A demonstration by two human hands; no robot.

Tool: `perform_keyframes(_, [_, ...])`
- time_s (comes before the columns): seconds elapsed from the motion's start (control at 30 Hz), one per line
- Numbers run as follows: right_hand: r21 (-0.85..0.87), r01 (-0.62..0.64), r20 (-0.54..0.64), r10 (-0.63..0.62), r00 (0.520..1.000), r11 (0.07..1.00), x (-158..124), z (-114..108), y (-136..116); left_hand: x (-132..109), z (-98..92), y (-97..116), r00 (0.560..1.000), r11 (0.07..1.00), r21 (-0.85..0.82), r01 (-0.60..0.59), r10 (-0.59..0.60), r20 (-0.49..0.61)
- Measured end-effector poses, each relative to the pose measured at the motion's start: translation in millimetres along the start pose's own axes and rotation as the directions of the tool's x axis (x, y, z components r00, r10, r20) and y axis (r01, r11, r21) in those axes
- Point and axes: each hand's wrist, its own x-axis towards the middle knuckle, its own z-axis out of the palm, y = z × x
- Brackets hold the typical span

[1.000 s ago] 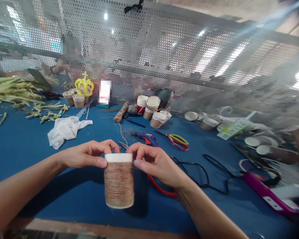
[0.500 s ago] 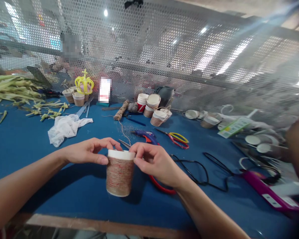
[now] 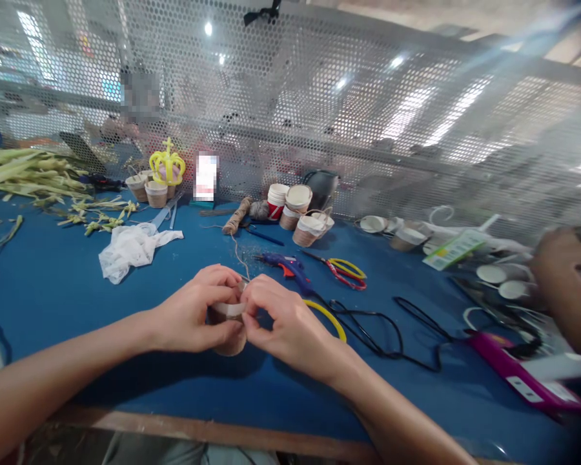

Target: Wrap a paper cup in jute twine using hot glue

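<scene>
Blue worktop (image 3: pixel 290 413) with a wooden strip (image 3: pixel 213 428) along its near edge, and the action's just in from there, around the middle: a twine-wrapped cup (image 3: pixel 229 310) between the person's two hands. Half a second ago its wrapped side was in plain sight and it hung loosely by the rim; now the left hand (image 3: pixel 198 313) has closed round it, thumb across the near side, and most of the wrapping is covered. The right hand (image 3: pixel 283 323) has come in too, thumb and fingertips bunched at the rim's right side. Can't tell if they're pinching the rim or something smaller. Can't tell if the cup touches the worktop either. My read: it's gone from being looked over to being worked on up at the rim. A yellow loop (image 3: pixel 336 323) pokes out right of that hand, where a red one showed before. Over on the right, somebody else's arm (image 3: pixel 569 290) reaches further into view. Past the hands lies a blue glue gun (image 3: pixel 293 268), scissors (image 3: pixel 330 264) to its right, then a twine bundle (image 3: pixel 236 217) and more cups (image 3: pixel 308 227), all in front of the mesh panel (image 3: pixel 348 129).
</scene>
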Motion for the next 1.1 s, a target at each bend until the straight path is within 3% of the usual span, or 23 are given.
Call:
perform_keyframes(0.23, [-0.006, 0.006, -0.01, -0.006, 1.0, 1.0, 1.8, 2.7, -0.2, -0.5, 2.1, 2.2, 0.995, 0.993, 0.06, 0.102, -0.101, -0.019])
perform_keyframes(0.43, [-0.008, 0.032, -0.018, -0.032, 0.999, 0.999, 0.9, 2.0, 1.4, -0.9, 0.0, 1.5, 0.995, 0.993, 0.063, 0.104, -0.103, -0.018])
perform_keyframes(0.67, [-0.025, -0.006, 0.053, 0.007, 0.999, 1.0, -1.3, -14.1, 12.0, -3.0, -10.4, -5.6, 0.982, 0.958, -0.217, 0.187, -0.175, 0.076])
perform_keyframes(0.87, [-0.128, -0.013, 0.034, 0.017, 0.999, 0.992, -1.9, -25.0, 23.0, -2.8, -15.7, -11.2, 0.955, 0.793, -0.533, 0.294, -0.226, 0.191])
perform_keyframes(1.0, [-0.269, -0.107, 0.002, 0.111, 0.994, 0.957, 4.9, -31.1, 24.4, -4.1, -14.1, -14.0, 0.946, 0.75, -0.579, 0.32, -0.222, 0.235])
perform_keyframes(1.1, [-0.272, -0.159, 0.04, 0.176, 0.984, 0.949, 19.2, -32.2, 23.0, -6.5, -12.5, -12.2, 0.966, 0.824, -0.514, 0.239, -0.148, 0.212])
